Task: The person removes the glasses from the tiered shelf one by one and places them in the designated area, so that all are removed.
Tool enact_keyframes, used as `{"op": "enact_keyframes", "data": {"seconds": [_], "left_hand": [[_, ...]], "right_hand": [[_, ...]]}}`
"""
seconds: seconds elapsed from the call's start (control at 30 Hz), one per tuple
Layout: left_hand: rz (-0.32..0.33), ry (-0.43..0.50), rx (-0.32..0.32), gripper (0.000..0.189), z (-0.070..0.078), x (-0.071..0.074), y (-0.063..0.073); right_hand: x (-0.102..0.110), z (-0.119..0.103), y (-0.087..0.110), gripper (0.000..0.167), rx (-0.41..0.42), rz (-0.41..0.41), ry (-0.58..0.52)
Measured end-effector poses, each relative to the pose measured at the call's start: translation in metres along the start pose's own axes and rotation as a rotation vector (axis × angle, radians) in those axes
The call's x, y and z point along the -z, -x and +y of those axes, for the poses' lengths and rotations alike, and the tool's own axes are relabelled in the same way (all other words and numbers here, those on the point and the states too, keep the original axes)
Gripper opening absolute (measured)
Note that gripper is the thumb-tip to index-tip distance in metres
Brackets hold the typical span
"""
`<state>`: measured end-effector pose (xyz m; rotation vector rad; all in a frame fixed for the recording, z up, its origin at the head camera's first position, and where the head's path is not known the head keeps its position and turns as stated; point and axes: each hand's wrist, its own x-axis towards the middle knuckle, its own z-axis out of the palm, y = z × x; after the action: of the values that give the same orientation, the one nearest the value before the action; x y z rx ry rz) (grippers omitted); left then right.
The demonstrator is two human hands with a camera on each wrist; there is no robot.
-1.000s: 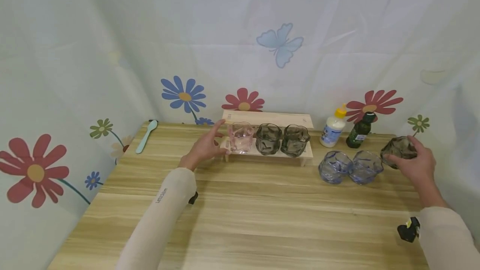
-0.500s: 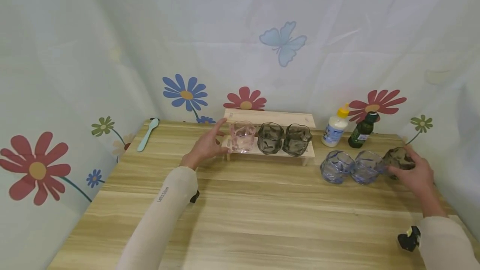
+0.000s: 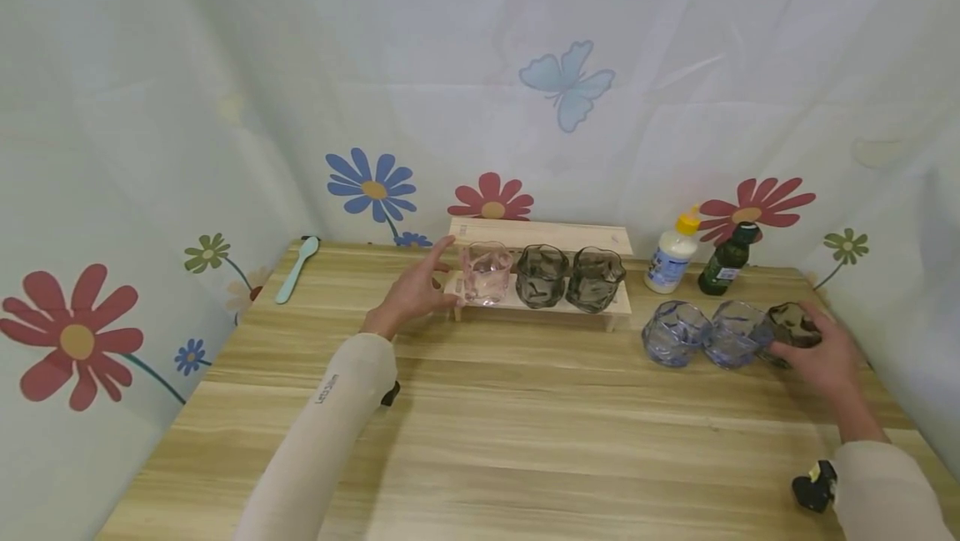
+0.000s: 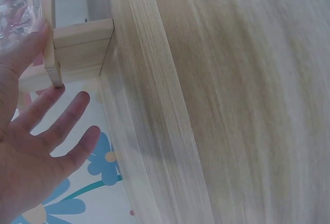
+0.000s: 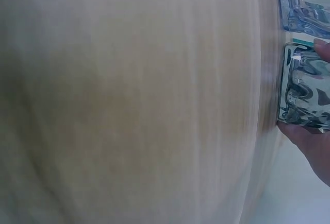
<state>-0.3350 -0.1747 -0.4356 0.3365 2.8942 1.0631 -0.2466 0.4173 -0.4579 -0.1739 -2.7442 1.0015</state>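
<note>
My left hand (image 3: 412,293) is at the left end of a small two-tier wooden rack (image 3: 540,234). In the left wrist view its thumb and index fingertip hold the board (image 4: 50,59), the other fingers spread. On the rack stand a pink glass (image 3: 487,274) and two dark grey glasses (image 3: 542,276). At the far right my right hand (image 3: 828,358) grips another dark grey glass (image 3: 791,328), also seen as a wavy glass (image 5: 307,87) in the right wrist view. That glass is low at the tabletop, close beside two blue glasses (image 3: 675,337).
Behind the blue glasses stand a white bottle with a yellow cap (image 3: 671,262) and a dark green bottle (image 3: 727,262). A mint spoon (image 3: 296,272) lies at the back left of the wooden table (image 3: 525,433). A flowered curtain (image 3: 420,66) borders the back and sides.
My right hand has moved the dark grey glass down and slightly left, up beside the blue glasses. The left hand stays at the rack's end. The head view has shifted slightly.
</note>
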Motion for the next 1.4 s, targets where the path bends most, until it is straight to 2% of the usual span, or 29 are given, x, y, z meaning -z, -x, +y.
{"op": "enact_keyframes", "data": {"seconds": [0.47,0.77,0.97,1.2,1.4], "left_hand": [[0.006,0.008,-0.001,0.108,0.001,0.0,0.0],[0.0,0.003,0.003,0.108,0.001,-0.001,0.001],[0.002,0.0,0.015,0.109,0.0,-0.001,0.0],[-0.002,0.004,0.003,0.109,0.0,-0.001,0.001],[-0.009,0.006,-0.009,0.11,0.001,0.0,0.002]], "right_hand": [[0.0,0.0,-0.001,0.082,0.032,0.032,0.032],[0.001,0.001,0.0,0.083,0.031,-0.005,0.035],[0.003,-0.001,0.003,0.09,-0.024,-0.04,0.034],[0.011,0.0,0.004,0.098,-0.037,-0.089,-0.019],[0.021,-0.001,0.006,0.1,-0.047,-0.125,-0.017]]}}
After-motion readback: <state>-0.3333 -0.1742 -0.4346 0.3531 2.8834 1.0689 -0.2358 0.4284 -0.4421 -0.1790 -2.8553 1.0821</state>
